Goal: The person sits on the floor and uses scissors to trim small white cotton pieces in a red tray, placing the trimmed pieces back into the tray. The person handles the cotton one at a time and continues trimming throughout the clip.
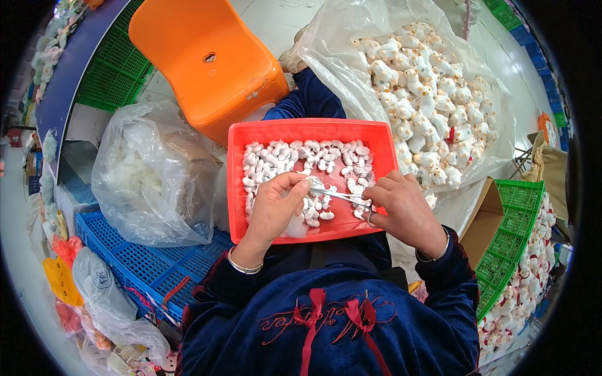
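Your navy sleeves frame a red plastic tray (238, 188) on your lap, strewn with small white stuffed pieces. Left hand (273, 207) fingers pinch one white piece (311, 183); right hand (401, 210) grips metal tweezers (342, 195) poking it.

A red plastic tray (237, 188) rests on the person's lap, holding many small white plush pieces (282, 156).

An orange plastic chair (210, 62) stands on the pale tiled floor (269, 15). Green crates (113, 75) sit beside it. Light is bright and even.
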`<action>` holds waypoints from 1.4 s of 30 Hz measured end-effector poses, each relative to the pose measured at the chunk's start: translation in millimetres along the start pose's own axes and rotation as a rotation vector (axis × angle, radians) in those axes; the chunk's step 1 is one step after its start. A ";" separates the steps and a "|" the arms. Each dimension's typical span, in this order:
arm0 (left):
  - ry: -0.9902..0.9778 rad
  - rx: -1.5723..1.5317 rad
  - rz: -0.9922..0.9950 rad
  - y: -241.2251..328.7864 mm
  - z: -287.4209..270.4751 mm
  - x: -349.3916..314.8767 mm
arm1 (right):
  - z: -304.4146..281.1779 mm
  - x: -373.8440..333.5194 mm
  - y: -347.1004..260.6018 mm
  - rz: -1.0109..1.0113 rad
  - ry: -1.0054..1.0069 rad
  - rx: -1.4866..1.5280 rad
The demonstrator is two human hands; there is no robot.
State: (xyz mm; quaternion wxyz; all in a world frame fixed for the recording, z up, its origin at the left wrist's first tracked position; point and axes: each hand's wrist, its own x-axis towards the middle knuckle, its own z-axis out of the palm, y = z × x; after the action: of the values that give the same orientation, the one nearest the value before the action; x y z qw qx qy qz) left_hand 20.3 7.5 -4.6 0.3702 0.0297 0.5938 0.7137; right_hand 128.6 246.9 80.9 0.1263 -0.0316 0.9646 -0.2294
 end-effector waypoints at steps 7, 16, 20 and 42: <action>0.044 -0.170 -0.018 3.1 -5.5 -0.1 | 2.9 0.3 3.3 0.053 0.073 0.045; 0.014 -0.263 -0.042 -0.9 -6.9 1.6 | 4.3 2.9 -0.8 0.039 0.044 0.063; 0.023 -0.313 -0.094 6.0 -2.0 -0.9 | 8.2 4.1 1.0 0.051 0.038 0.046; 0.027 -0.256 -0.052 0.7 3.4 -0.1 | 10.4 9.6 -0.2 -0.003 0.118 0.002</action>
State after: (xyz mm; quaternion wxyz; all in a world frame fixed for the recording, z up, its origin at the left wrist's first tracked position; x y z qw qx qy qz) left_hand 21.7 10.2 -2.9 0.3812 -0.0426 0.5033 0.7743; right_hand 122.1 241.0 69.9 0.0690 -0.0195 0.9700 -0.2322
